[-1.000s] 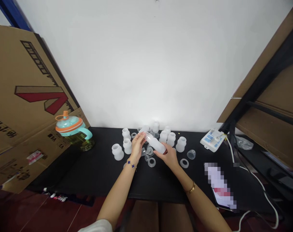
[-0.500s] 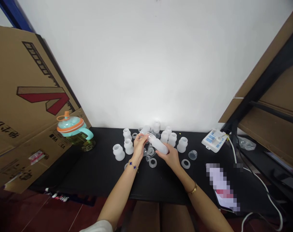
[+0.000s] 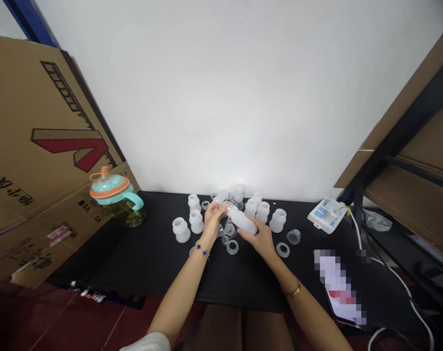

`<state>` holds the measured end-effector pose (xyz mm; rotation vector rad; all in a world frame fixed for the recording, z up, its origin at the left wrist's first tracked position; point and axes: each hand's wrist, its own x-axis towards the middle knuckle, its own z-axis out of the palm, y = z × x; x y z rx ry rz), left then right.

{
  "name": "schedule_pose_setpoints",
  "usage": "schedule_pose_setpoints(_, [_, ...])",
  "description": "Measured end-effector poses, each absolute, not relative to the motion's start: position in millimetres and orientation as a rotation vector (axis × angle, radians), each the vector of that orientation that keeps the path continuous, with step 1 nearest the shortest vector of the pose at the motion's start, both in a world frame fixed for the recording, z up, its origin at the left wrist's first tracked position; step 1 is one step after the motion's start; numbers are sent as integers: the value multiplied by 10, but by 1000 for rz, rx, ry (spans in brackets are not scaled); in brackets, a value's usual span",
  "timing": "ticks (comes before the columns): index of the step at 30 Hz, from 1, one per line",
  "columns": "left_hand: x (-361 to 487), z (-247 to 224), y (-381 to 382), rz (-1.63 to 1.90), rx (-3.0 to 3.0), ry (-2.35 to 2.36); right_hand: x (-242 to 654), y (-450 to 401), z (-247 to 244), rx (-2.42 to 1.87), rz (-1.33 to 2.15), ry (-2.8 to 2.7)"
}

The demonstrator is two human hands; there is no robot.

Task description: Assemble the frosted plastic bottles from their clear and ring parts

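The same white, rounded plastic bottle (image 3: 244, 223) as a second ago hangs tilted over the black worktop (image 3: 133, 258), its clear plastic cap (image 3: 229, 208) pointing away and leftward. The right hand (image 3: 260, 239) keeps its grip wrapped round the lower body; the left hand's (image 3: 213, 222) grip still pinches the cap. Left and right of this bottle, white, waisted, open-necked plastic bottles (image 3: 181, 230) keep their places, as does a flat translucent plastic ring (image 3: 232, 247) nearer the person. The view shifts slightly.

Head-worn view, forward and down, near above black table (image 3: 126, 258), facing wall (image 3: 228, 97)
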<state>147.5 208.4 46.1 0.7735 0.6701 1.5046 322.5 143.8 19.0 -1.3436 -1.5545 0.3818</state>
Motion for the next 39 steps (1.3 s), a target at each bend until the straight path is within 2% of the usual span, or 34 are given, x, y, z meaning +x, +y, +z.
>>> schedule_pose_setpoints(15, [1449, 432, 2109, 1490, 805, 638, 3231, 1407, 280, -1316, 505, -1552])
schedule_pose_setpoints(39, [1481, 401, 2109, 1470, 721, 441, 3221, 1455, 243, -1146, 1194, -1294])
